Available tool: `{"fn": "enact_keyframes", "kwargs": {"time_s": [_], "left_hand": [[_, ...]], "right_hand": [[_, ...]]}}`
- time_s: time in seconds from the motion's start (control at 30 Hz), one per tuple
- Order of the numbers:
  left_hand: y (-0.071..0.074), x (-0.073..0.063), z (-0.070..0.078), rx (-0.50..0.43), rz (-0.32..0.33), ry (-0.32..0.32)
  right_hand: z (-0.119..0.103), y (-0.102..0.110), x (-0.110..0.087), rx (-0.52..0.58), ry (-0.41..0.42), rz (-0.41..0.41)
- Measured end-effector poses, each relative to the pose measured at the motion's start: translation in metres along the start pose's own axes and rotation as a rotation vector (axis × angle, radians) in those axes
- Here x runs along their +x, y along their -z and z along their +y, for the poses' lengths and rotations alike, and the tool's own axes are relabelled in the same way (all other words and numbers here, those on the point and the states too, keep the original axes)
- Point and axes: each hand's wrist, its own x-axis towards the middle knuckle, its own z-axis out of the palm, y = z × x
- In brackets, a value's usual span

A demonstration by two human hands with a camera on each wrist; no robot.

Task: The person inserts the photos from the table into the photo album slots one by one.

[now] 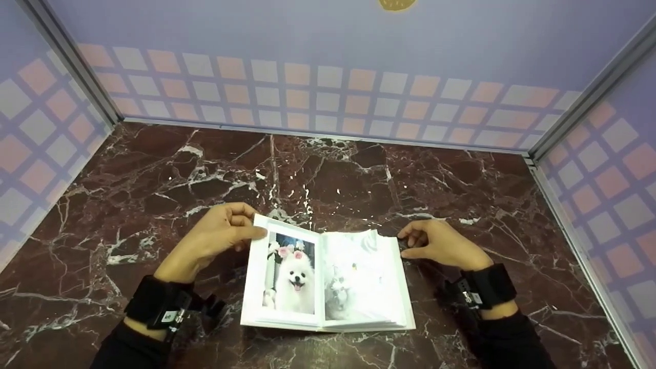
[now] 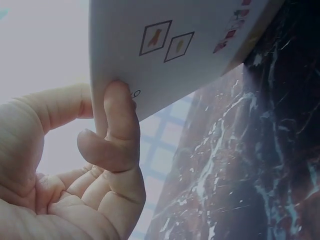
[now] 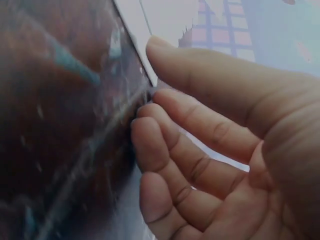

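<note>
An open photo album [image 1: 320, 287] lies on the marble table. Its left page shows a photo of a white fluffy dog [image 1: 295, 279] with flowers on its head; the right page's photo [image 1: 359, 279] is washed out by glare. At the upper left corner, my left hand [image 1: 218, 238] pinches the raised left side between thumb and index finger. From below, the left wrist view shows the white outer cover [image 2: 175, 60] with small printed frames. My right hand [image 1: 441, 243] holds the right edge near its top corner, thumb and index fingertips at the edge, other fingers curled.
Reddish-brown marble table [image 1: 215, 174] with white veins surrounds the album. A checked purple panel [image 1: 328, 92] stands along the back, with similar side panels left and right. Each wrist wears a black strap [image 1: 159, 302] with a small device.
</note>
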Motion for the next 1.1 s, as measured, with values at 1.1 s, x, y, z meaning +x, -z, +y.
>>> {"fn": "enact_keyframes", "kwargs": {"time_s": [1.1], "left_hand": [[-0.106,0.041,0.069,0.183,-0.085,-0.119]], "right_hand": [[0.002,-0.007,0.006,0.035,0.002,0.015]]}}
